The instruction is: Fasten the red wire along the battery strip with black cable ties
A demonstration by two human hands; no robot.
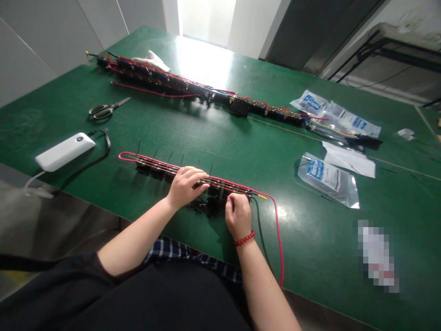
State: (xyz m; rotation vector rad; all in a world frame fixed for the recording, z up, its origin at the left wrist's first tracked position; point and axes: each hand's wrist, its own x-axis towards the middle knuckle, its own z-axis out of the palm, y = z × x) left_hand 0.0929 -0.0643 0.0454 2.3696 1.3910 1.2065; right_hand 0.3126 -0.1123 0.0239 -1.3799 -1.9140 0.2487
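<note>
A long black strip assembly (151, 166) with wires running along its top lies across the near part of the table. A red wire (277, 230) loops at its left end, follows its length and trails off the table's near edge on the right. Several thin black tails, like cable-tie ends, stick up along its far side. My left hand (188, 185) rests on the middle of the assembly, fingers stretched out and thumb apart. Close to the assembly's right end, my right hand (239, 215) is closed in a pinch; what its fingers hold is hidden.
A longer wired strip (165, 85) lies across the back, a white cloth (153, 60) behind it. Scissors (106, 110) and a white power bank (65, 151) with cables are at left. Clear plastic bags (327, 179) and white paper (349, 160) lie at right.
</note>
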